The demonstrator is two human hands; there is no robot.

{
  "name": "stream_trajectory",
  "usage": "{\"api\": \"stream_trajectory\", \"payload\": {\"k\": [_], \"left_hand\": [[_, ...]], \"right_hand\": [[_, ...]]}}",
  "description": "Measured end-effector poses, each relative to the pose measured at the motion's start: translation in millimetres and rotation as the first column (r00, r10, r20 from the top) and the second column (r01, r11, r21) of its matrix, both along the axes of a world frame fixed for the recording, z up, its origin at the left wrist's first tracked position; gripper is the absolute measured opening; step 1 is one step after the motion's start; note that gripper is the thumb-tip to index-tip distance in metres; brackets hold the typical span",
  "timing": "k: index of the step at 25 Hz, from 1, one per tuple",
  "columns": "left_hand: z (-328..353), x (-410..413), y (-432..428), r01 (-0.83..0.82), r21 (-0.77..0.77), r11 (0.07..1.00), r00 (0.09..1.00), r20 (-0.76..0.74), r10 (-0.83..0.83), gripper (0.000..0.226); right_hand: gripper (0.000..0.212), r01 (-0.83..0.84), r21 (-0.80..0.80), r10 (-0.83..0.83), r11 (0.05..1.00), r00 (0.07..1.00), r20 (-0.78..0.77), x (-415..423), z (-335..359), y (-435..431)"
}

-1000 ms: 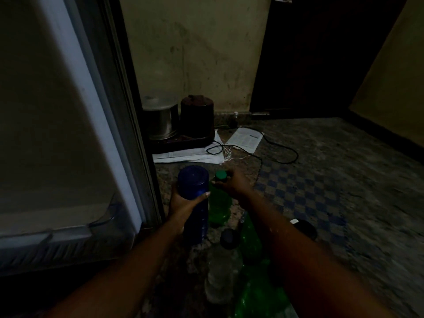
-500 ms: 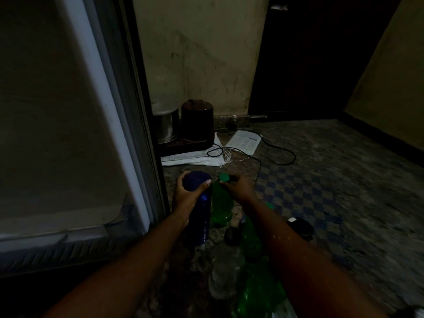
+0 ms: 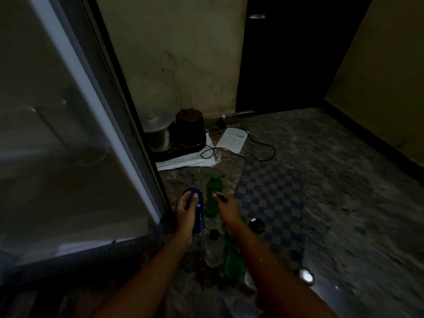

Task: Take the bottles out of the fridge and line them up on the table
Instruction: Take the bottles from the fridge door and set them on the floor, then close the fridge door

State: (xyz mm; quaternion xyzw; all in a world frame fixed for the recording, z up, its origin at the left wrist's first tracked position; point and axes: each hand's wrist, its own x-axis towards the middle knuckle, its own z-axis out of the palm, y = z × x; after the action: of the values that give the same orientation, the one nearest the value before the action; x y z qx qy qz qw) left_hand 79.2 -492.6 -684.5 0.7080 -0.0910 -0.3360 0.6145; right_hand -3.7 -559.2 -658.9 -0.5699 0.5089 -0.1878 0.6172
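Note:
A blue bottle (image 3: 198, 214) stands upright on the floor beside the fridge door (image 3: 68, 138), and my left hand (image 3: 185, 213) grips it near its top. Just right of it stands a green bottle (image 3: 214, 198) with a green cap. My right hand (image 3: 227, 212) hovers against that bottle's right side with fingers loosely extended, holding nothing. Closer to me stand a clear bottle (image 3: 214, 249) with a dark cap and another green bottle (image 3: 234, 260), partly hidden by my right forearm.
The open fridge door fills the left. A dark round-lidded container (image 3: 257, 224) sits on a checkered mat (image 3: 273, 198). At the back wall are a steel pot (image 3: 158, 134), a dark appliance (image 3: 190, 127), papers and a black cable (image 3: 263, 148).
My right hand has come off the green bottle's cap and dropped beside the bottle. My left hand has lowered the blue bottle, and the view has shifted up.

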Motion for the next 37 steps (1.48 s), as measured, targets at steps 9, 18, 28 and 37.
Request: {"api": "stream_trajectory", "payload": {"k": [9,18,28,37], "left_hand": [[260,-57,69,-0.023,-0.007,1.000,1.000,0.006,0.023,0.035],[435,-81,121,-0.106,-0.131,0.986,0.993,0.032,0.111,0.039],[481,-68,169,-0.201,-0.325,0.924,0.954,0.149,0.260,0.039],[584,-17,102,-0.428,-0.487,0.761,0.709,0.342,0.617,0.041]], "right_hand": [[0.038,0.021,0.218,-0.051,0.976,0.990,0.132,-61,240,55],[0.038,-0.151,0.207,0.116,0.967,0.979,0.170,-78,408,96],[0.038,-0.305,0.068,0.278,0.950,0.923,0.268,-51,469,134],[0.094,-0.518,-0.133,0.525,0.845,0.756,0.392,88,541,39]]}}
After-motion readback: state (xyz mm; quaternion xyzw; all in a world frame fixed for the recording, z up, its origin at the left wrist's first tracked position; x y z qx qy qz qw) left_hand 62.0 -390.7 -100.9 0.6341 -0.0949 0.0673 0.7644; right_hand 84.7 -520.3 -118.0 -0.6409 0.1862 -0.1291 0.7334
